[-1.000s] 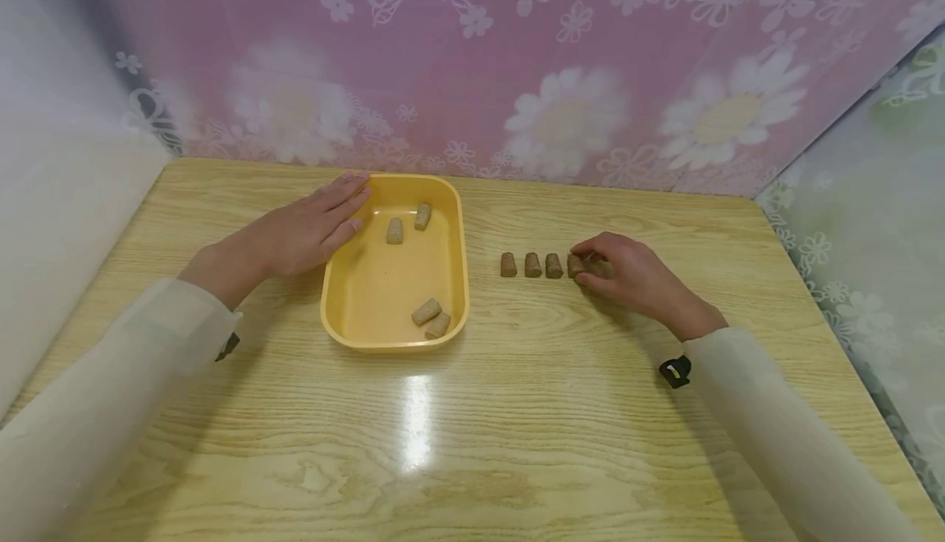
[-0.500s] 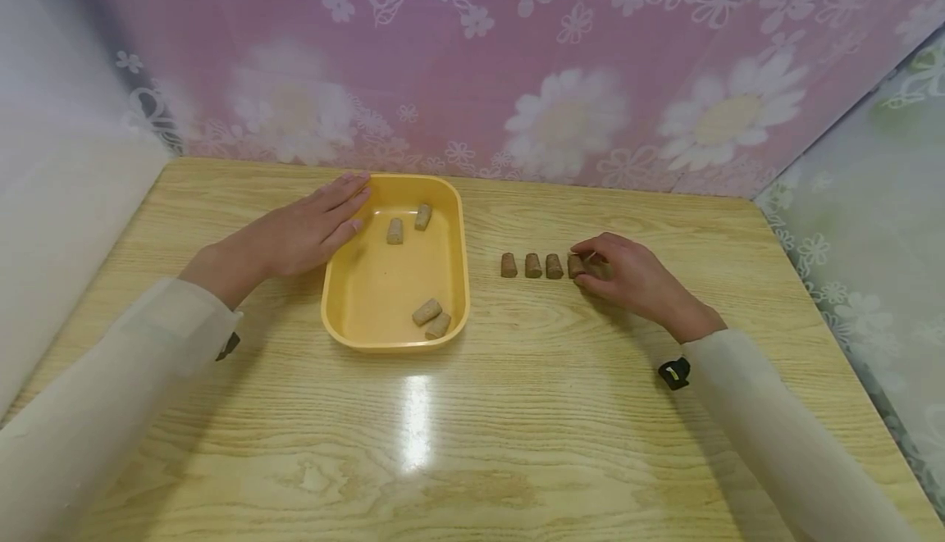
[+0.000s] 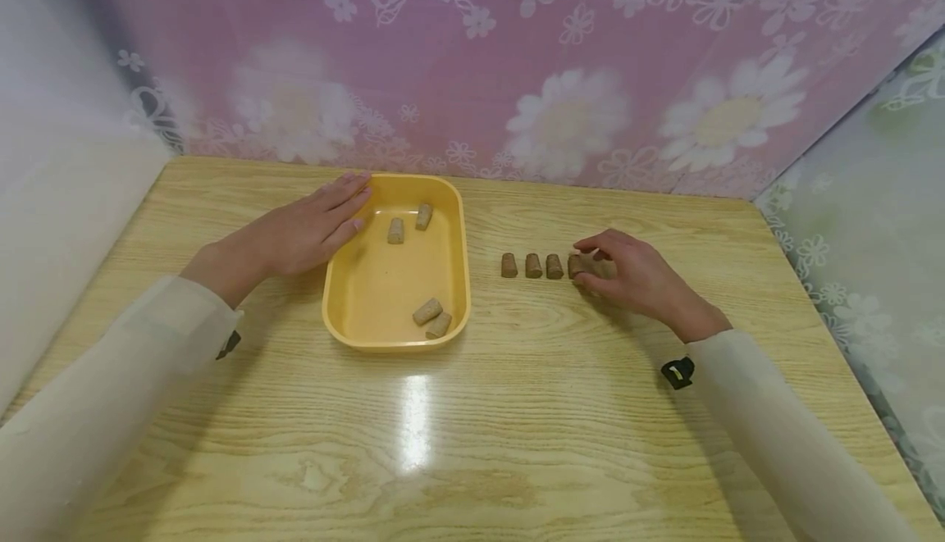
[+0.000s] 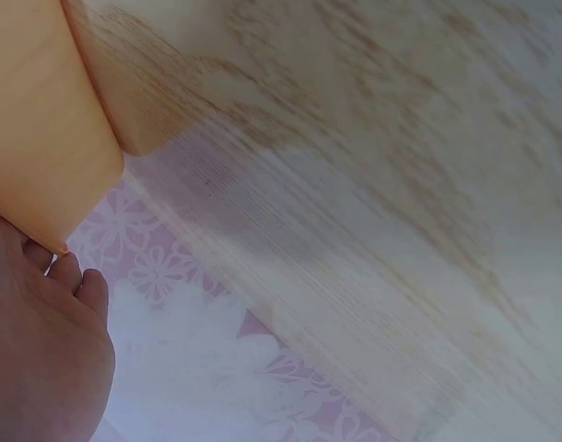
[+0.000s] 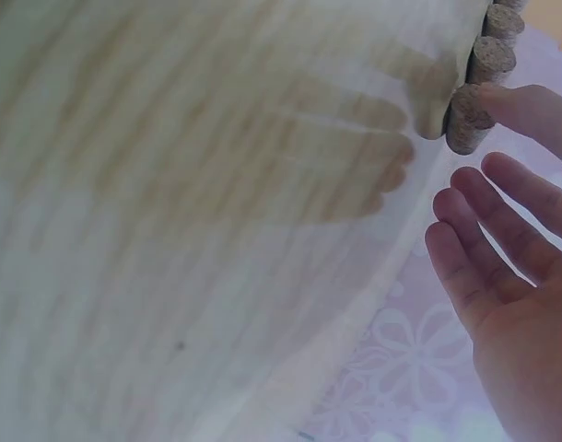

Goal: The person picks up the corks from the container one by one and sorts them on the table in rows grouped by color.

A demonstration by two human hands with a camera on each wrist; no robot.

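Along the left rim of a yellow tray (image 3: 399, 288) lies my left hand (image 3: 299, 234), its fingers extended over the edge near the far corner. In the left wrist view, fingertips of that hand (image 4: 55, 322) meet the tray's side. To the right of the tray, brown corks stand in a short row on the table. My right hand (image 3: 631, 275) is at the right end of the row, around the last cork (image 5: 469, 120). In the right wrist view its thumb touches this cork, while the other fingers are spread apart from it.
Inside the tray lie several paler corks, two toward the back, such as one cork (image 3: 395, 231), and two at the front right, including another cork (image 3: 426, 311). The wood-grain table (image 3: 517, 435) ends at a pink flowered backdrop (image 3: 458, 75).
The right hand's index fingertip has shifted slightly right, away from the end cork. The left hand, the tray and the corks stay in place.
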